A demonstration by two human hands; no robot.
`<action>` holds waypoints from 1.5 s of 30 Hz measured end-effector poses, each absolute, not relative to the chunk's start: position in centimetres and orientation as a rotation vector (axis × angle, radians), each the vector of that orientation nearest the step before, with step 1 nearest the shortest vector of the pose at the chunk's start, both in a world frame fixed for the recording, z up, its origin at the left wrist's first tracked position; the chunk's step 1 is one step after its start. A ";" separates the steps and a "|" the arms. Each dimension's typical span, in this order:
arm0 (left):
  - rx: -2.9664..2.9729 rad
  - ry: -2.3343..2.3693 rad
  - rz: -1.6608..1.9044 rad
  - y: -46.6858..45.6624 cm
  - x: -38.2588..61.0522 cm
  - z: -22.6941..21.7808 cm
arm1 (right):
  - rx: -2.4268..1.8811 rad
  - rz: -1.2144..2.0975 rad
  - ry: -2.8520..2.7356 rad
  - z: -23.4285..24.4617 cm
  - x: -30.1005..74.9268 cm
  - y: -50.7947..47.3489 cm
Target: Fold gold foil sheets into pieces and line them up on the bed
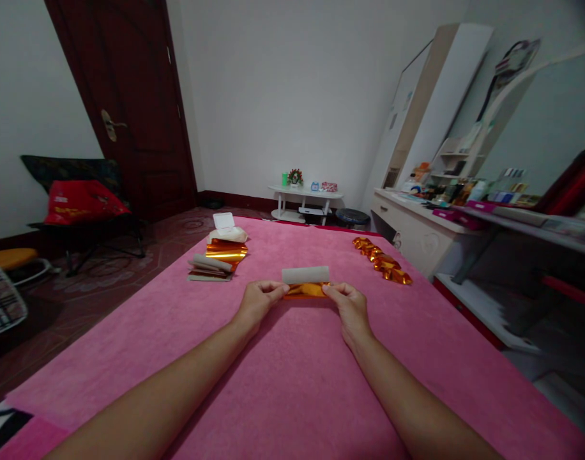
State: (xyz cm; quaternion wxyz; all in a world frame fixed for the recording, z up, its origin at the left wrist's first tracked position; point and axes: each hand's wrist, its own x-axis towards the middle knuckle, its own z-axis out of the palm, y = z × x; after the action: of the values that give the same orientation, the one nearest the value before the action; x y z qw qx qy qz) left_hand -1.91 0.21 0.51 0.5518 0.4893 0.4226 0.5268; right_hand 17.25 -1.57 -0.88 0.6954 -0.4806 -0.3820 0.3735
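My left hand (264,299) and my right hand (350,301) pinch the two ends of a shiny gold foil paper (306,291), just above the pink cloth. Its near part is folded, and a dull grey backing flap (305,275) stands up along the far edge. Off to the left lie a stack of grey-backed paper sheets (210,267) and shiny gold foil sheets (228,251), with a whitish plastic-wrapped bundle (228,234) behind them. On the right, several folded gold foil pieces (382,260) form a row.
The pink cloth (283,370) covers the surface before me. A white dressing table (412,223) crowded with bottles stands right. At the far wall is a low white table (304,191) beside a dark stool (352,217). A red bag (84,201) rests on a chair at left.
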 end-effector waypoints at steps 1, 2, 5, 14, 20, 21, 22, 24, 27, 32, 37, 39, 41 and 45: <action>1.165 1.008 1.246 0.2 -1.9 0.5 | -1.074 0.837 -0.851 -0.9 17.2 -1.6; 1.171 1.015 1.243 0.2 -1.9 0.5 | -1.079 0.838 -0.850 -0.9 17.3 -1.6; 1.180 1.020 1.231 0.3 -1.9 0.4 | -1.095 0.832 -0.857 -1.1 17.3 -1.5; 1.187 1.011 1.224 0.5 -2.0 0.1 | -1.107 0.828 -0.875 -1.2 17.4 -1.4; 1.159 1.035 1.209 0.3 -1.9 0.3 | -1.145 0.825 -0.889 -1.3 17.4 -1.5; 1.159 1.036 1.212 0.3 -1.9 0.4 | -1.150 0.819 -0.893 -1.3 17.5 -1.5; 1.158 1.035 1.216 0.3 -1.9 0.4 | -1.156 0.813 -0.897 -1.3 17.5 -1.6; 1.146 1.030 1.222 0.2 -1.9 0.4 | -1.172 0.801 -0.902 -1.2 17.5 -1.6; 1.110 1.030 1.218 0.2 -1.9 0.4 | -1.188 0.792 -0.901 -1.0 17.4 -1.7; 1.086 1.019 1.199 0.5 -2.0 0.2 | -1.161 0.818 -0.882 -1.0 17.2 -1.7; 1.088 1.011 1.183 0.6 -2.1 0.1 | -1.137 0.833 -0.874 -1.1 17.3 -1.6; 1.092 1.008 1.183 0.5 -2.1 0.1 | -1.137 0.830 -0.875 -1.0 17.3 -1.7; 1.099 1.007 1.188 0.4 -2.1 0.2 | -1.145 0.825 -0.880 -0.9 17.3 -1.7; 1.105 1.019 1.201 0.3 -2.0 0.5 | -1.140 0.823 -0.881 -0.9 17.3 -1.7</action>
State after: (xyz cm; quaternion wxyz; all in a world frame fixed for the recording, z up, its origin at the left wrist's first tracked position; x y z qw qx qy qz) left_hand -2.03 0.28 0.49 0.5720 0.4711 0.4344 0.5120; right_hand 17.26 -1.72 -0.94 0.6751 -0.5068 -0.3917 0.3661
